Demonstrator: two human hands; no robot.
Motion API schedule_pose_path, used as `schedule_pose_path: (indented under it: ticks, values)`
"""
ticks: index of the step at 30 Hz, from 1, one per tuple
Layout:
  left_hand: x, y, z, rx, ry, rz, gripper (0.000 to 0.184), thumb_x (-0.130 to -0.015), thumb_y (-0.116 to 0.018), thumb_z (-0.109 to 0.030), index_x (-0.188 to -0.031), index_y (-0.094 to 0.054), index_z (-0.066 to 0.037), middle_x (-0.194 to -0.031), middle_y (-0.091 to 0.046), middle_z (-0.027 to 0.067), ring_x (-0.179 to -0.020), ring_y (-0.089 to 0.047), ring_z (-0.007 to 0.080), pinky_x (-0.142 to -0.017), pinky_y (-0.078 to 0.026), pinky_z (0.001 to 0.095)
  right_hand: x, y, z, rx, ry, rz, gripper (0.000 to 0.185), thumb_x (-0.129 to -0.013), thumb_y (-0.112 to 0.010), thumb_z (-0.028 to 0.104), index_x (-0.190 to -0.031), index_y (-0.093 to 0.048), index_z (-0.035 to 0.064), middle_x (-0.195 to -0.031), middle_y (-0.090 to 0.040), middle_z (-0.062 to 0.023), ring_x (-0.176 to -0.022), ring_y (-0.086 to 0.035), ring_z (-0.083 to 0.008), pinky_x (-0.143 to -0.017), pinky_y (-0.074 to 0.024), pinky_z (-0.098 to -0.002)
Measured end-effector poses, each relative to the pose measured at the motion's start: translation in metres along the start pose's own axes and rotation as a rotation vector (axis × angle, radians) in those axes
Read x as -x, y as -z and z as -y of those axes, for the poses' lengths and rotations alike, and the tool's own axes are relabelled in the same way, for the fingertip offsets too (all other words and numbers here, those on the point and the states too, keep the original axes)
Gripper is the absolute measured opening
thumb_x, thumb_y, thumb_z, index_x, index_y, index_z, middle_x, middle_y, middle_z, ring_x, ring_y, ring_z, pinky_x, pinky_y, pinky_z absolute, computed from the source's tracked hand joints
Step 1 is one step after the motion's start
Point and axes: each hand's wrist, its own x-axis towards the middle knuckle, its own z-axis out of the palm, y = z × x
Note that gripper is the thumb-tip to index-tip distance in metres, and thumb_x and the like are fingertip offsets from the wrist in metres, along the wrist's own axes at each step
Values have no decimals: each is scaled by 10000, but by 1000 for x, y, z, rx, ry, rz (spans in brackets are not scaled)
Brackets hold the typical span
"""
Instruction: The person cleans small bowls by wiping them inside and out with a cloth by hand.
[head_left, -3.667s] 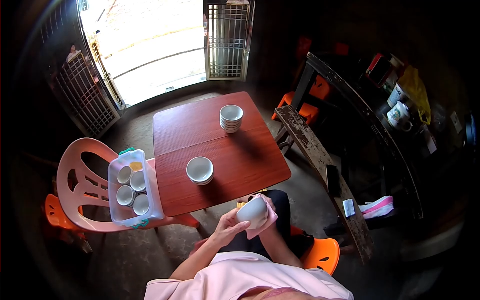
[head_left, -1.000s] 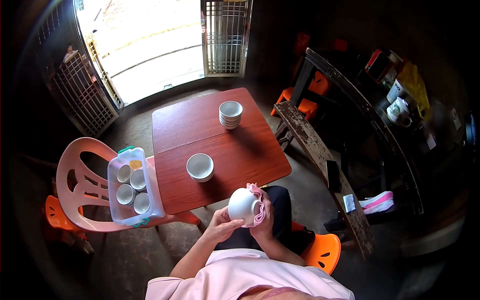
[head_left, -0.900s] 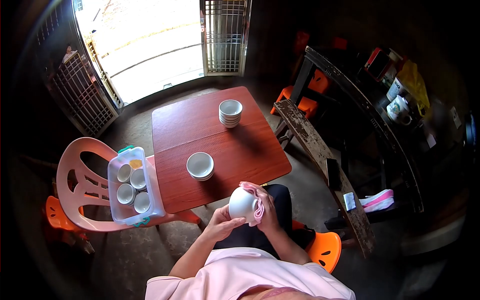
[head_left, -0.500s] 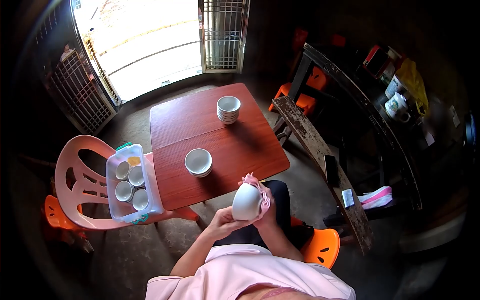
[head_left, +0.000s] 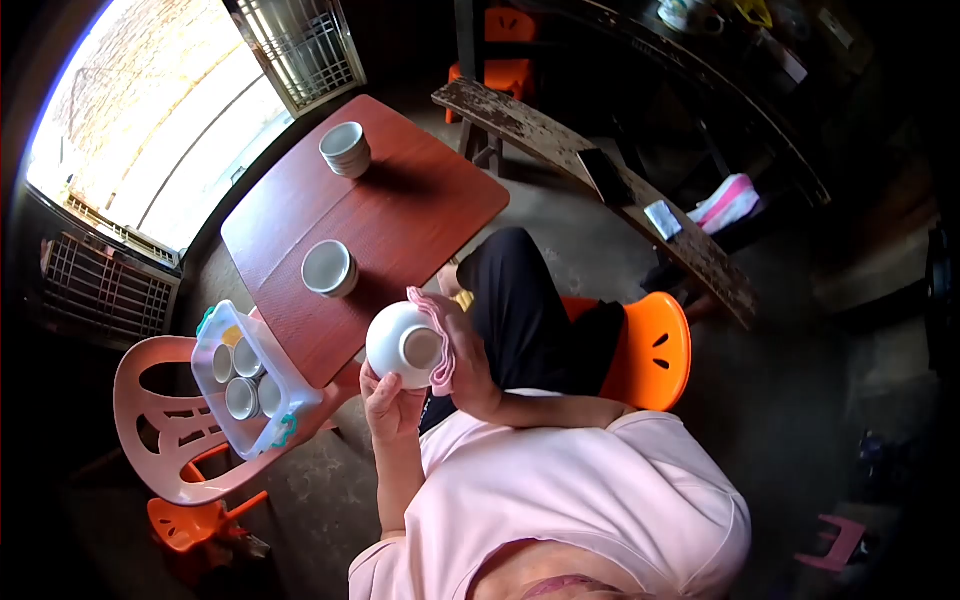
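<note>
A white bowl (head_left: 390, 338), its foot ring turned towards me, is held between my two hands above my lap. My left hand (head_left: 393, 402) grips its lower edge with thumb and fingers. A folded pink cloth (head_left: 441, 352) is pressed against the bowl's right side by my right hand (head_left: 470, 365), whose fingers are partly hidden behind it. On the red-brown table (head_left: 420, 200) stand a taller stack of white bowls (head_left: 345, 150) at the far side and a shorter stack (head_left: 330, 269) nearer me.
A clear plastic box (head_left: 290, 400) with several white bowls rests on a pink chair (head_left: 135, 400) at the left. To the right, a worn wooden bench (head_left: 530, 125) bears a dark phone (head_left: 605, 177) and a small packet (head_left: 662, 219). An orange chair (head_left: 660, 350) is beside me.
The view has swung and tilted, so the table and box appear rotated. The bowl has turned so its foot faces me more, still held with the cloth against it.
</note>
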Motion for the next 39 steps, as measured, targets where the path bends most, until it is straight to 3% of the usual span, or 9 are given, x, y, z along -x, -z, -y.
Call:
schedule_pose_path:
  ticks: [3,4,8,16,23,28,31,36,39]
  values:
    - [22,3,-5,12,49,-23,604,-801,-660,-72,-1305,-372,92,-1231,-545,212,-1132,-575,325,-972,-480,459,-11,14,-2,104,290,323,360,-923,-463,151,-1234,-536,-14,-1221,-571,-165,-1209,-504,-282,-1048,-362,-363]
    - [31,5,-8,16,90,6,597,-797,-666,-101,-1293,-391,85,-1220,-549,207,-1127,-577,322,-972,-479,457,-17,13,19,-48,-75,495,271,-904,-498,148,-1090,-640,10,-1160,-616,-137,-1162,-541,-259,-1005,-401,-359]
    - [64,29,-3,85,169,176,625,-789,-688,-151,-1336,-418,-14,-1300,-507,154,-1202,-519,306,-1043,-414,429,-29,11,62,287,-55,1142,266,-872,-554,221,-1009,-699,45,-1122,-652,-97,-1121,-573,-241,-971,-430,-356]
    - [76,48,-15,368,-16,167,657,-872,-614,-170,-1422,-282,-31,-1402,-411,124,-1328,-373,300,-1087,-343,460,48,-34,24,232,413,103,269,-901,-524,187,-1106,-637,55,-1144,-617,-119,-1176,-525,-299,-1010,-402,-407]
    - [93,30,2,-87,72,92,754,-666,-700,-168,-1333,-382,-20,-1286,-494,149,-1202,-512,309,-1038,-413,419,11,12,61,341,144,995,242,-859,-558,259,-977,-702,104,-1081,-652,-94,-1037,-591,-268,-911,-460,-392]
    - [84,33,1,25,-66,5,782,-752,-686,-167,-1399,-281,2,-1337,-451,171,-1253,-456,333,-1061,-382,453,39,-2,28,44,368,146,292,-940,-410,87,-1095,-655,52,-1085,-657,-86,-1150,-558,-275,-1030,-378,-381]
    - [77,37,-2,-22,-37,-54,810,-734,-695,-157,-1406,-270,-4,-1346,-443,165,-1259,-448,319,-1059,-383,443,31,5,20,104,416,144,282,-938,-419,106,-1076,-661,63,-1108,-647,-80,-1135,-564,-267,-1002,-402,-370]
    - [61,4,9,-323,30,-65,879,-585,-723,-99,-1367,-326,-53,-1266,-499,133,-1213,-496,278,-1032,-407,412,-26,42,62,481,132,1146,326,-861,-477,344,-929,-714,130,-1062,-647,-81,-975,-618,-266,-835,-499,-393]
    - [36,-1,8,-256,55,79,789,-662,-738,-105,-1354,-365,-29,-1281,-498,147,-1203,-511,299,-1025,-420,439,-43,57,63,215,176,870,341,-840,-454,327,-890,-723,122,-948,-657,-105,-870,-641,-278,-792,-498,-401]
